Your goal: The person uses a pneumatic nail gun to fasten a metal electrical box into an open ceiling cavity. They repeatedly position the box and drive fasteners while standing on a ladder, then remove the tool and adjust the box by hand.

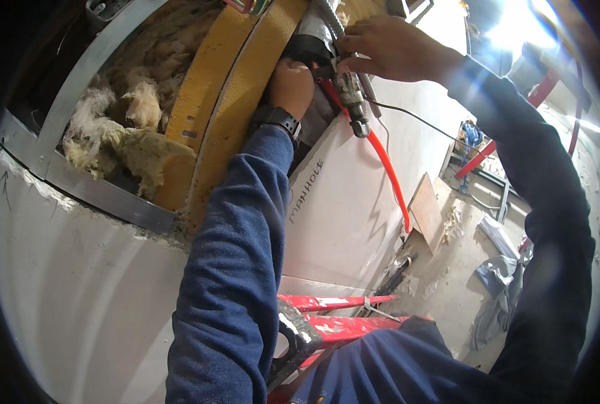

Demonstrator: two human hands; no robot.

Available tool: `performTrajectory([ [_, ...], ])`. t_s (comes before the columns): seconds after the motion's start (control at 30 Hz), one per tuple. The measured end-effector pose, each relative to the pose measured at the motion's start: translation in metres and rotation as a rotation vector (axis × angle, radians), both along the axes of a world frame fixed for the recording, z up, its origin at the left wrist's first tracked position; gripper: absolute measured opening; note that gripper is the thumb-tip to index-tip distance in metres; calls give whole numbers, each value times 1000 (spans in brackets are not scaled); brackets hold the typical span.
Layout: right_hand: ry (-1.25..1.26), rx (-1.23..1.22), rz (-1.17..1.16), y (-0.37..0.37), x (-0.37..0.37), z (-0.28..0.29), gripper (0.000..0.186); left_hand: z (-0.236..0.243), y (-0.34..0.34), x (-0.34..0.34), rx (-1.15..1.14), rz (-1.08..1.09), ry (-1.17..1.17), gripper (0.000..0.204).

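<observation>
My left hand (pixel 291 87), with a black watch on its wrist, reaches into the gap beside the yellow metal channel. Its fingers are curled by a black pipe sleeve (pixel 306 47), and what they grip is hidden. My right hand (pixel 397 50) comes in from the right, thumb and fingers closed around the upper end of a worn metal pipe fitting (pixel 350 97). From beside that fitting an orange-red tube (pixel 385 158) hangs down along the white board. A ribbed flexible conduit (pixel 367 87) runs behind my right fingers, and a thin black cable (pixel 421 120) trails off rightward.
Yellow metal channel (pixel 229 81) and loose insulation wool (pixel 138 114) fill a framed opening on the left. White board (pixel 340 222) with handwriting stands below the pipework. A red ladder (pixel 347 328) is under me. Boards (pixel 426 209) and plastic sheeting (pixel 498 276) lie on the floor.
</observation>
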State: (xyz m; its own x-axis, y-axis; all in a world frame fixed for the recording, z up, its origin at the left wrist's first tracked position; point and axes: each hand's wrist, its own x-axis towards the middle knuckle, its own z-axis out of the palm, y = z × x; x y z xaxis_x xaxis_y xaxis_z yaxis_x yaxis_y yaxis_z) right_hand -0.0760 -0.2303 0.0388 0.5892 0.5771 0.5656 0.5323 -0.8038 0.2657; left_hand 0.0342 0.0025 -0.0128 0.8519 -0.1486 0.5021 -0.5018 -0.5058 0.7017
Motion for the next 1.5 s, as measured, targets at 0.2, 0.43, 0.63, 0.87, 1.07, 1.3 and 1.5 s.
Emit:
performTrajectory([
  [0.2, -134, 135, -33, 10, 5, -24, 39, -14, 5, 15, 99, -36, -174, 29],
  [0.43, -119, 579, -414, 63, -25, -47, 47, -11, -2, 8, -53, 8, -120, 29],
  [0.63, 112, 874, -614, 99, -35, -38, 58, 3, -7, -12, -31, 90, -5, 34],
  [0.87, 251, 939, -594, 100, -43, -27, 55, 21, -6, -29, 211, 75, -59, 38],
  [1.07, 514, 981, 3, 26, -22, -29, 52, 20, -8, -36, -55, 0, 210, 36],
  [1.3, 686, 1228, 476, 35, -2, -40, 36, 18, -6, -36, -110, -35, 225, 35],
  [1.5, 891, 1344, 542, 31, -12, -44, 33, 18, -7, -38, -134, -64, 199, 28],
])
